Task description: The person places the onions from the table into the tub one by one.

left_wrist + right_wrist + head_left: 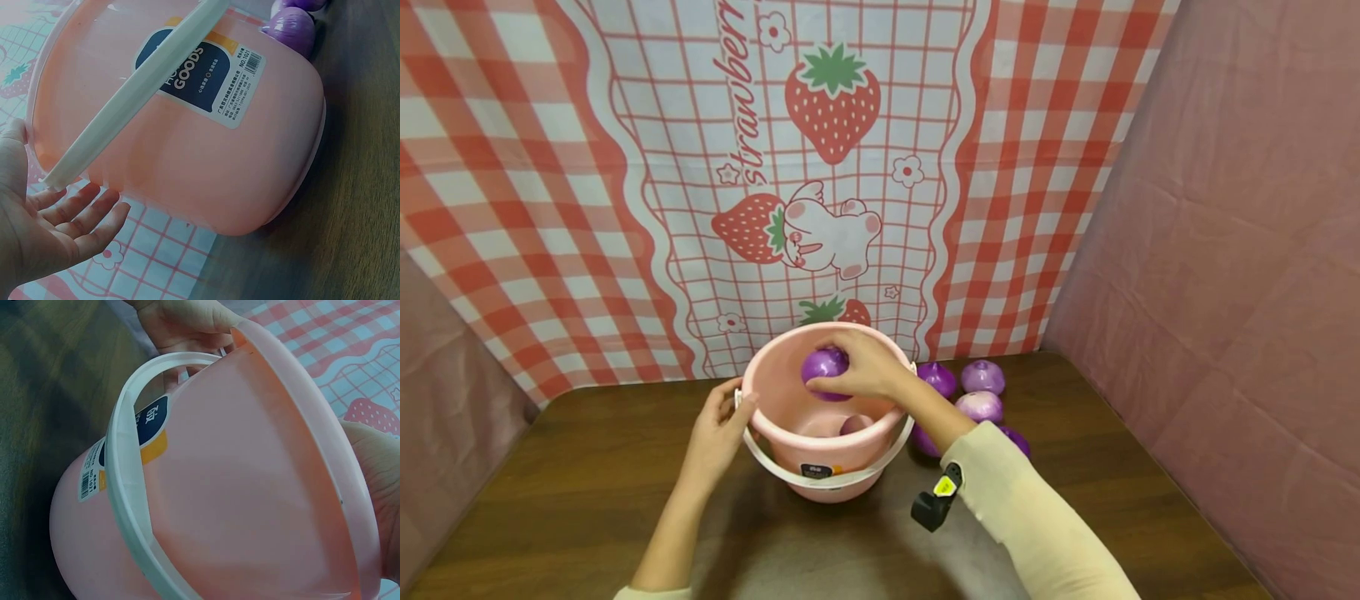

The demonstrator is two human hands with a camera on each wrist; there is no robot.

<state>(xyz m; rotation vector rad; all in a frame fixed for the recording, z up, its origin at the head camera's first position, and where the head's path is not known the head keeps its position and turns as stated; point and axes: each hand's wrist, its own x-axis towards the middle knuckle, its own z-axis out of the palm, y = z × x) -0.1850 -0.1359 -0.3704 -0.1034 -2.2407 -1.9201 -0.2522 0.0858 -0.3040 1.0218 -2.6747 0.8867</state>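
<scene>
A pink bucket (831,457) with a white handle (790,477) stands on the table, its handle lowered toward the front. My left hand (713,433) holds its left rim, thumb over the edge and fingers along the outside; those fingers (94,219) show below the handle's end in the left wrist view. Inside the bucket's mouth, my right hand (865,367) grips a purple onion (824,372) between thumb and fingers. Another onion (856,425) lies in the bucket, partly hidden by the front rim. The bucket wall hides the right fingers in the right wrist view.
Several purple onions (982,377) sit on the wooden table (1120,492) right of the bucket, partly behind my right forearm. A strawberry-print checked cloth (887,208) hangs behind. Pink fabric (1240,250) hangs along the right side.
</scene>
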